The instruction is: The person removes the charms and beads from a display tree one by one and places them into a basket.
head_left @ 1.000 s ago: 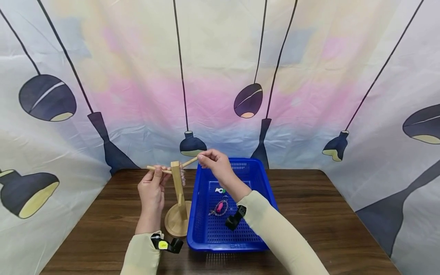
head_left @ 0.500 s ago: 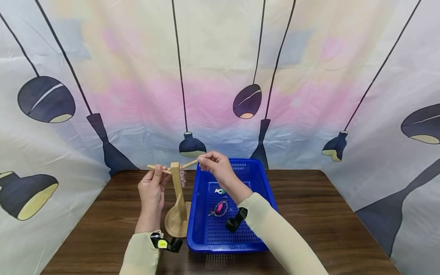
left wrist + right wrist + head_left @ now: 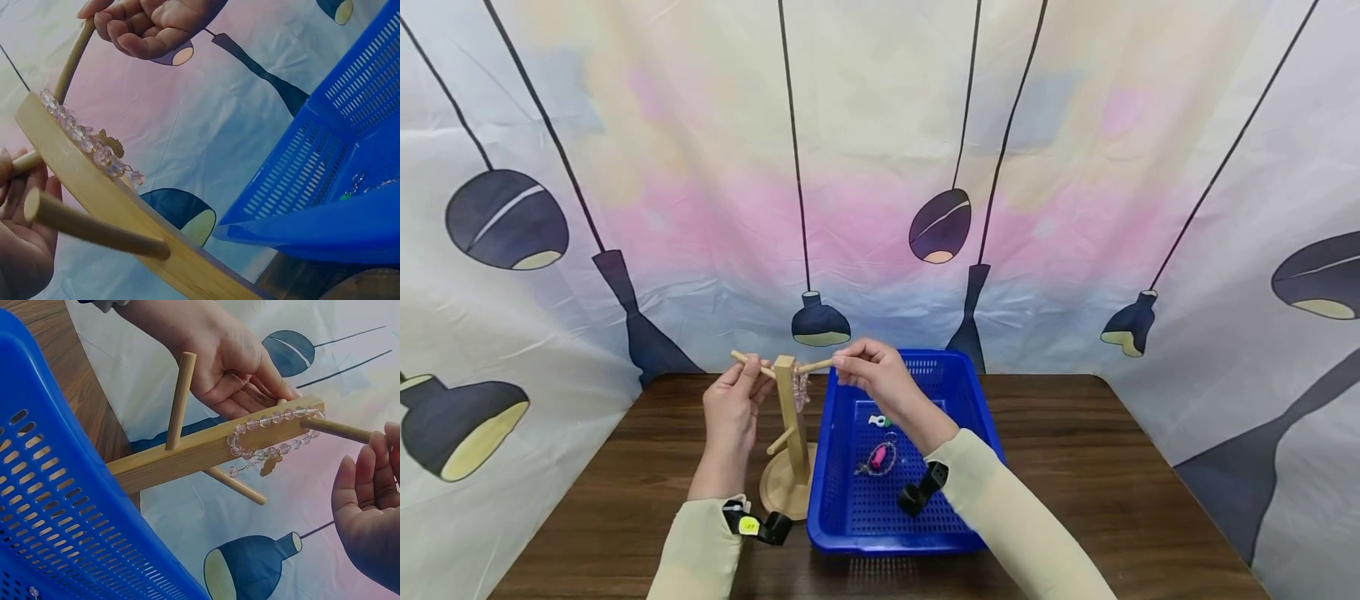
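A wooden jewelry stand with side pegs and a round base stands on the table. My left hand pinches its upper left peg between thumb and fingers. On the other side, my right hand holds the outer end of the upper right peg. A bracelet of clear pinkish beads is looped over that peg, close against the post, with a small gold-coloured charm dangling. Lower down, another peg sticks out towards the front left.
Right beside the stand is a blue perforated basket, under my right forearm. Inside lie a beaded loop with a pink piece and a small white and green item. A printed cloth hangs behind the dark wooden table.
The stand has turned a little, so the lower peg now points more to the left. My right hand has moved slightly down and towards me with its peg; the left follows the turn.
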The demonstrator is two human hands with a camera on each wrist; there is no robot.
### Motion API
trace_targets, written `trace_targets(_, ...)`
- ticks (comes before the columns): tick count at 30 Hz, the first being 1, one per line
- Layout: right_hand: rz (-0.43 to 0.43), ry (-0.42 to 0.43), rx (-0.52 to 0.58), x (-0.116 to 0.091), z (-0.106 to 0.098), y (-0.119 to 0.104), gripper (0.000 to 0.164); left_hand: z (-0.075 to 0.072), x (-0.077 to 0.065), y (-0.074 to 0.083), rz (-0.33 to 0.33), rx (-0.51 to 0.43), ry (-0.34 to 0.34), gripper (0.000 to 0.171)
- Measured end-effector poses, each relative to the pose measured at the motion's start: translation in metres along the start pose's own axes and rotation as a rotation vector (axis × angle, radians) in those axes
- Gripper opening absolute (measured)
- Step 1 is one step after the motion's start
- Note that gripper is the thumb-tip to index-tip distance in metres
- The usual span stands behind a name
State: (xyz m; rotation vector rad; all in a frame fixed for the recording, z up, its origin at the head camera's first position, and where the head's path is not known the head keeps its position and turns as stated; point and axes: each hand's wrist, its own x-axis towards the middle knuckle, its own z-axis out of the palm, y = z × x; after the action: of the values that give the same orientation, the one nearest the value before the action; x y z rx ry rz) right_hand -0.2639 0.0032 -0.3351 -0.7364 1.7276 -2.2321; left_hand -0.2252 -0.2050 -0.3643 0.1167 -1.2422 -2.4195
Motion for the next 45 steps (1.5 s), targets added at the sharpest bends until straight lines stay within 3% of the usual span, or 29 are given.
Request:
trace_targets(8,0.015,-0.032,-0.026,-0.007,0.002,0.001,0.036,0.004,0.003,0.005,-0.060,0.100,-0.012,0.032)
trace_targets(15,0.002,-0.102,-0.030,-0.013,0.005,0.002,0.021,0.008,0.007,0.007,-0.094,0.209,-0.038,0.031)
trace_targets(22,-0.007,-0.096,-0.040,-0.017,0.013,0.003,0.036,0.012,0.011,0.007,-0.097,0.301,-0.036,0.036)
trace_targets(26,-0.026,-0.086,-0.040,-0.019,0.018,0.003,0.036,0.014,0.013,0.007,-0.097,0.326,-0.046,0.037)
trace_targets(30,-0.051,-0.071,-0.053,-0.021,0.024,0.003,0.024,0.017,0.014,0.007,-0.106,0.336,-0.042,0.039)
trace_targets(33,-0.064,-0.058,-0.074,-0.023,0.029,0.005,0.003,0.019,0.015,0.005,-0.104,0.357,-0.031,0.039)
trace_targets(38,-0.078,-0.022,-0.079,-0.026,0.037,0.009,0.024,0.021,0.017,0.004,-0.096,0.408,-0.027,0.037)
trace_targets(42,-0.097,0.003,-0.071,-0.028,0.042,0.012,0.031,0.020,0.018,0.003,-0.102,0.438,-0.044,0.035)
trace_targets(45,-0.111,0.006,-0.067,-0.029,0.046,0.014,0.034,0.020,0.019,0.003,-0.103,0.460,-0.049,0.024)
